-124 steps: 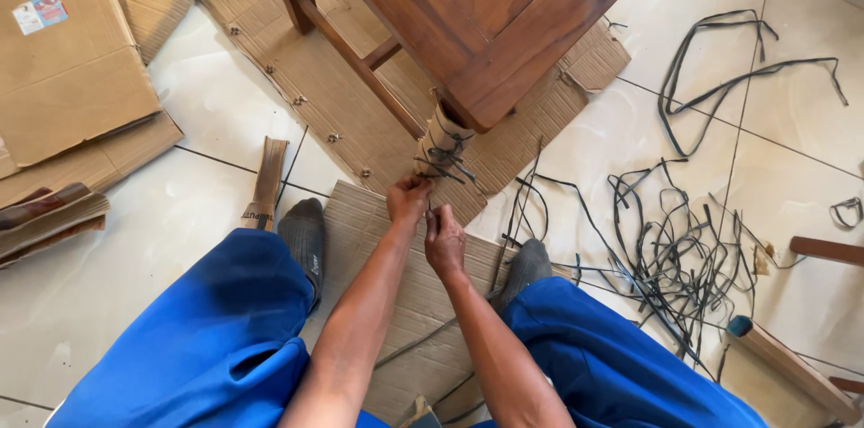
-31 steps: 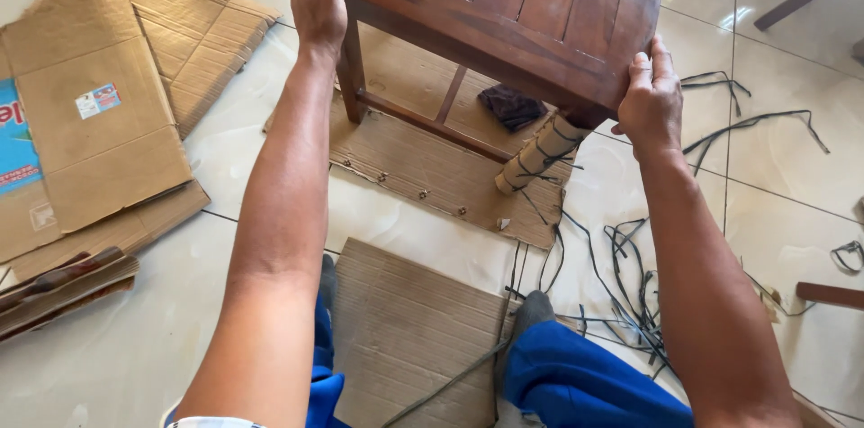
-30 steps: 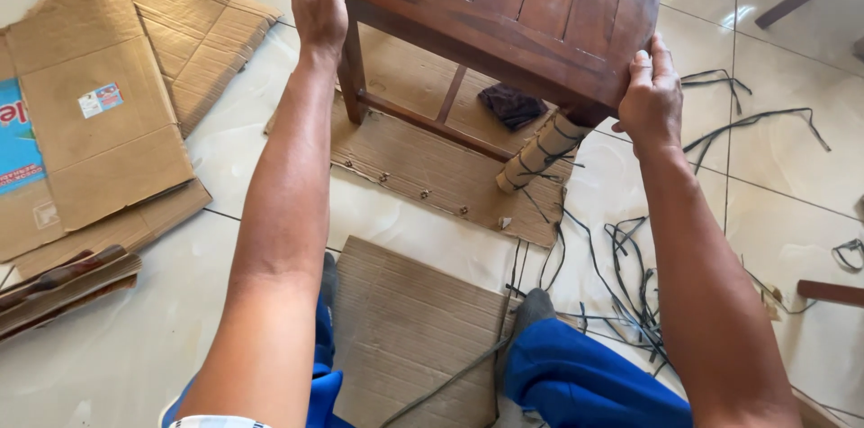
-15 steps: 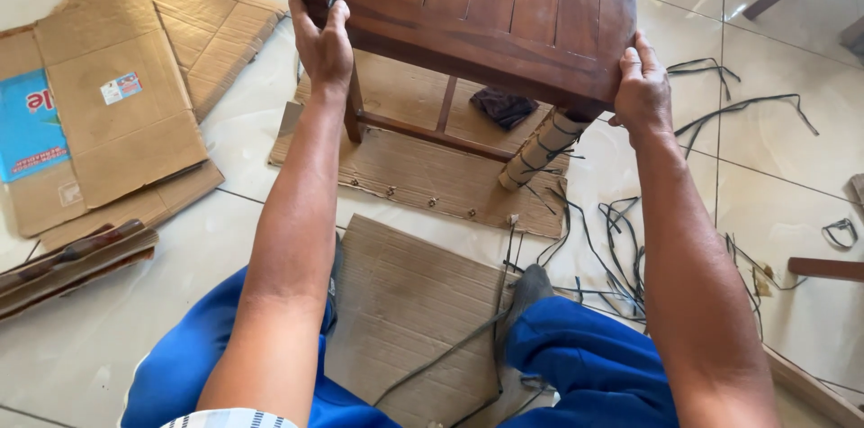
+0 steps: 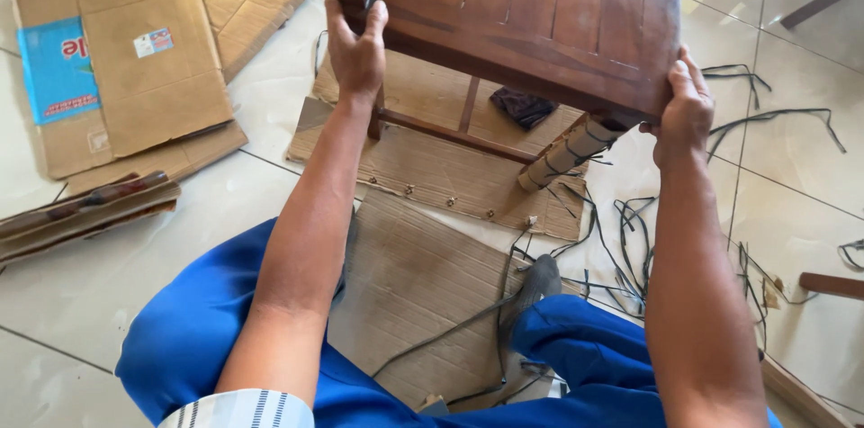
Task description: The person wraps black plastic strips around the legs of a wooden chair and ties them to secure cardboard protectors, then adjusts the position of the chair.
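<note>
Overhead, dark slatted wooden stool (image 5: 549, 14), one leg (image 5: 569, 151) cardboard-wrapped.

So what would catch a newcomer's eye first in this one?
The dark brown wooden slatted chair at top centre, gripped at its corners by the left hand and right hand. Then the black plastic straps strewn over the pale tiled floor to the right, and flattened brown cardboard boxes upper left.

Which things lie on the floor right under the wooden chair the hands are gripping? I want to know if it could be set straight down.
Both hands, left hand and right hand, grip the wooden chair. Beneath it lie flattened cardboard, a dark cloth and loose black straps.
</note>
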